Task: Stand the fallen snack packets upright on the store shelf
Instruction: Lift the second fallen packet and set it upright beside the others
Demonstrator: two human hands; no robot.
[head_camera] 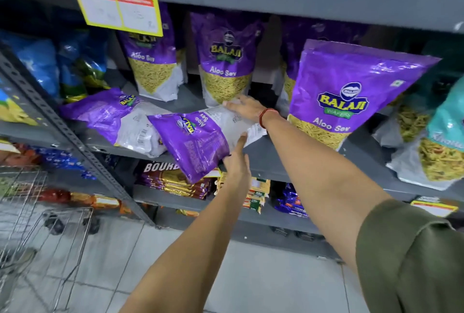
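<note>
A purple Aloo Sev packet [198, 141] lies on its back over the front edge of the grey shelf [271, 154], its top hanging past the lip. My left hand [237, 162] grips its lower side from below, thumb up against the white part. My right hand [244, 107] lies flat on its white bottom end. A second fallen purple packet [113, 118] lies flat to the left. Upright Aloo Sev packets stand behind [226, 61], at the back left [153, 61], and at the front right [351, 94].
A yellow price tag [120, 4] hangs from the shelf above. Blue packets [40, 61] fill the left bay beyond a slotted upright. Teal packets [442, 136] stand at the right. Biscuit packs [173, 179] sit on the lower shelf. A wire trolley [32, 212] stands on the tiled floor at left.
</note>
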